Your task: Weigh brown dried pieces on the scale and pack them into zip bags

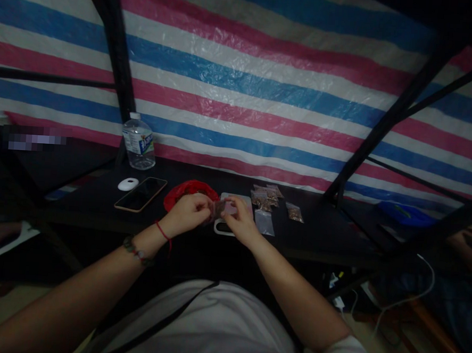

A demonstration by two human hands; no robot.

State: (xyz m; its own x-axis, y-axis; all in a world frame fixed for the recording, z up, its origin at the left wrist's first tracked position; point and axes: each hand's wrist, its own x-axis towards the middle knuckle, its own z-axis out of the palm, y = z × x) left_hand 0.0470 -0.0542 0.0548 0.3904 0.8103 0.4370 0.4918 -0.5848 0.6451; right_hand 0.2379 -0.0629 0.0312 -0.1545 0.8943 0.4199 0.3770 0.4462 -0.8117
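Observation:
Both my hands hold a small clear plastic bag (219,209) between them, above a white kitchen scale (225,228). My left hand (189,212) has its fingers closed on the bag's left side. On its right side, my right hand (239,219) pinches the bag. Dark bits seem to show inside, but the view is dim. A red plastic bag (187,187) with brownish contents lies open behind my left hand. Right of the scale lie several small filled bags (264,197), another filled bag (295,212) apart from them, and a flat clear bag (264,222).
A phone (141,194), a white earphone case (128,184) and a clear plastic bottle (139,143) stand or lie on the left of the black table (98,205). Black metal posts (116,46) frame it before a striped sheet (245,92). Another person's hand (470,241) shows far right.

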